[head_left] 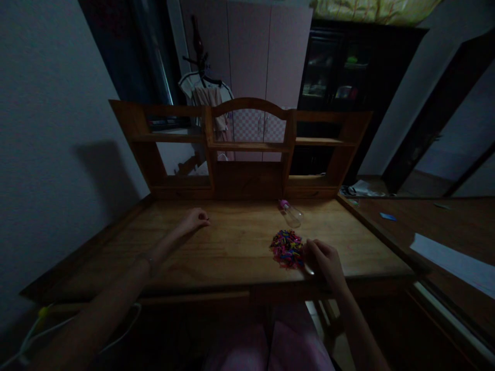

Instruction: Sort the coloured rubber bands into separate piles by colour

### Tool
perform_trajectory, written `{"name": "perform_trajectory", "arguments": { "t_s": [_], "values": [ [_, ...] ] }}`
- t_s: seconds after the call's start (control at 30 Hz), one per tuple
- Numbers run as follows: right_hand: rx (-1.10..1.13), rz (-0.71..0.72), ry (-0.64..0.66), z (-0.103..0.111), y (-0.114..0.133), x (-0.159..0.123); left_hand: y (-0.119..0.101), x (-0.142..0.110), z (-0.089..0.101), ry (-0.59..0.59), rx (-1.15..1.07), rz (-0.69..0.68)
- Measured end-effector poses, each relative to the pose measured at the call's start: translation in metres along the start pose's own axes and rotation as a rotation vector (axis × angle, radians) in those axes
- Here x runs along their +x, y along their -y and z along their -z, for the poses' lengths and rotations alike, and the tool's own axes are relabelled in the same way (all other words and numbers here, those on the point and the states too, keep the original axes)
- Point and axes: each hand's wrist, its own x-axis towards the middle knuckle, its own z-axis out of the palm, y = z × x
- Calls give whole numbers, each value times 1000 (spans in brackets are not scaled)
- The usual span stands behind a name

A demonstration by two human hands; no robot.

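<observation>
The person's left hand [197,220] pinches a tiny dark item [208,219] above the desk [232,247]. Well to its right lies a pile of small colorful pieces [286,249], a clear bottle [293,215] just beyond; the right hand [322,255], fingers bent together, touches the pile's right edge.

The bare left hand [196,220], at the end of an outstretched forearm with a thin pale band [150,263] around its wrist, curls inward with thumb and fingertips pinched together. Well apart to its right and slightly nearer the body, the bare right hand [322,257] bends its fingers downward and inward, its forearm angling up from below.
</observation>
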Motion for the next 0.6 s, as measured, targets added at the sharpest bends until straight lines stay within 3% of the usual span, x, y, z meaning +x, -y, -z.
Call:
{"name": "perform_trajectory", "arguments": {
  "t_s": [0.43,0.6],
  "values": [
    [-10,-161,36,6,-3,-7,3,25,23,-31,102,-4],
    [41,-159,69,7,5,-6,-13,26,29,-137,162,-52]
  ]
}}
